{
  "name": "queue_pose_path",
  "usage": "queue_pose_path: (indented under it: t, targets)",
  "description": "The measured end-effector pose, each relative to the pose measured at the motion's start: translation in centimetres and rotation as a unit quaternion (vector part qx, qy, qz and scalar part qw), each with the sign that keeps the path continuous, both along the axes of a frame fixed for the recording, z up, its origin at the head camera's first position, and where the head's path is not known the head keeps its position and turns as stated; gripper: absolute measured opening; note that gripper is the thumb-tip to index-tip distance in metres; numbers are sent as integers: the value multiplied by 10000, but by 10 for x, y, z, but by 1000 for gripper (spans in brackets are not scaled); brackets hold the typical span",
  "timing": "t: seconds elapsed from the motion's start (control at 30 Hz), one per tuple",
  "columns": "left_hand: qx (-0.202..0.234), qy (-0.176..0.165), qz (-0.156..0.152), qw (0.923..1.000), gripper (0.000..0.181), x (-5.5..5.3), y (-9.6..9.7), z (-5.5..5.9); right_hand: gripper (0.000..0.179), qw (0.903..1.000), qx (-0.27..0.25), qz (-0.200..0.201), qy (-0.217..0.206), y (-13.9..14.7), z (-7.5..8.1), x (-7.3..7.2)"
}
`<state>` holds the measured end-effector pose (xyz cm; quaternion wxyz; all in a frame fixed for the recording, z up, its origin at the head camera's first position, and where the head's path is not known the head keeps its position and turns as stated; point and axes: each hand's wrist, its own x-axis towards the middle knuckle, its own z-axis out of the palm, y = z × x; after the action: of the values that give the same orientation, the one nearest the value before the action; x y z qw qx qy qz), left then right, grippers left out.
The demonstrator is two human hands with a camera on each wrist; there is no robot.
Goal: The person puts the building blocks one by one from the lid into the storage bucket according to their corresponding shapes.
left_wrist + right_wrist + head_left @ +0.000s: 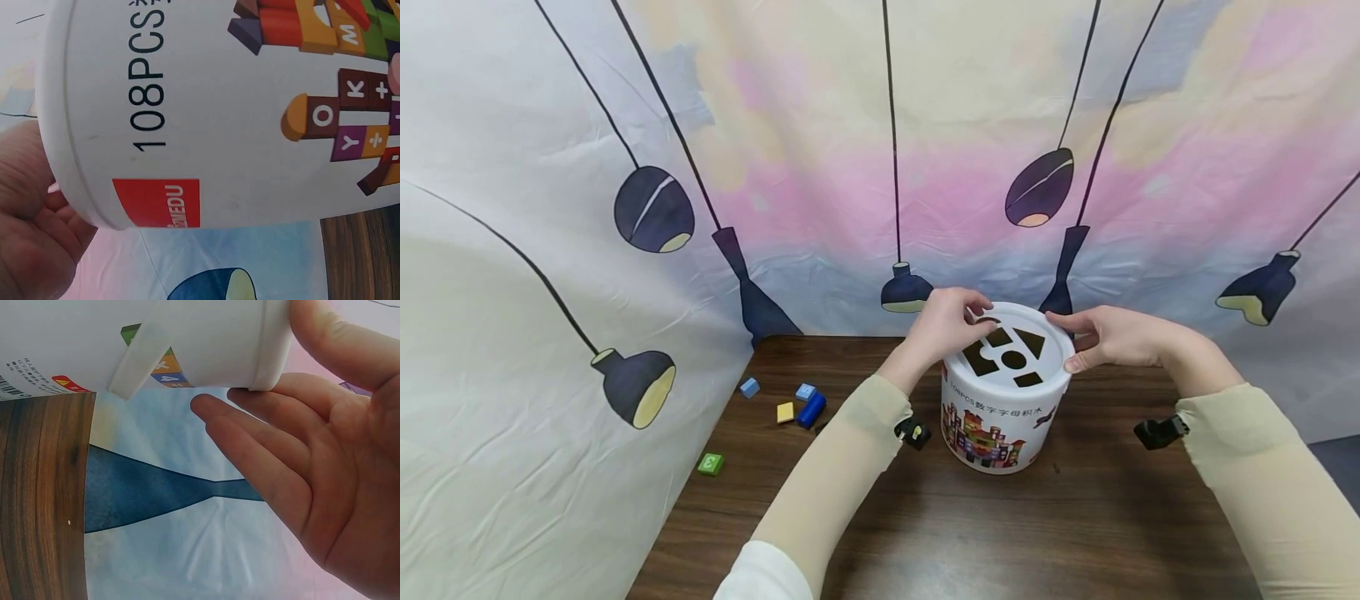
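A white toy-block bucket (992, 425) stands upright on the table, printed with colourful blocks and "108PCS". Its white lid (1033, 321) has dark cut-out shapes, among them a triangle and a circle. My left hand (947, 325) bends over the lid's left edge, thumb on top; in the left wrist view its fingers partly vanish behind the rim. From the right, my right hand (1120, 337) holds the lid's edge between thumb and index finger. The right wrist view shows its other fingers (262, 462) stretched loosely beside the bucket, near its white handle (144, 356).
Loose blocks lie at the left of the brown wooden table (1037, 533): a green block (711, 464), a yellow block (786, 412), a dark blue cylinder (811, 410) and two light blue blocks (806, 392). A lamp-patterned cloth (835, 200) hangs behind and at the left.
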<state>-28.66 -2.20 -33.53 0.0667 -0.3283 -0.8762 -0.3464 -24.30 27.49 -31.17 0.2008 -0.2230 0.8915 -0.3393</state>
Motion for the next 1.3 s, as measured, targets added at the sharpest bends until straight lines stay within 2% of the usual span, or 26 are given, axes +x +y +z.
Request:
queue_pose_path:
  t: [0.17, 0.37, 0.47, 0.63, 0.77, 0.97, 1.17, 1.3]
  targets:
    - [593, -114, -396, 9974, 31, 6, -12, 0, 99, 10000, -65, -21, 2, 0, -1, 0]
    - [1188, 196, -643, 9906, 28, 14, -38, -4, 100, 9999, -114, -42, 9, 0, -2, 1]
    - [1452, 245, -660, 9869, 27, 17, -54, -7, 101, 9999, -112, -37, -10, 0, -2, 1]
    - [1494, 374, -417, 9872, 24, 22, -80, -17, 101, 9999, -144, -53, -54, 1, -2, 1]
    - [1391, 348, -177, 9895, 25, 25, -101, -33, 100, 9998, -171, -48, -59, 1, -3, 1]
    - [1116, -62, 129, 9936, 29, 29, -133, -67, 100, 9999, -124, -1, 1, 2, -4, 1]
    - [413, -499, 273, 9975, 43, 32, -163, -107, 98, 9995, -288, -20, -108, 2, -7, 0]
    - [-53, -919, 307, 9953, 52, 33, -179, -130, 98, 9996, -272, -18, -55, 3, -6, 0]
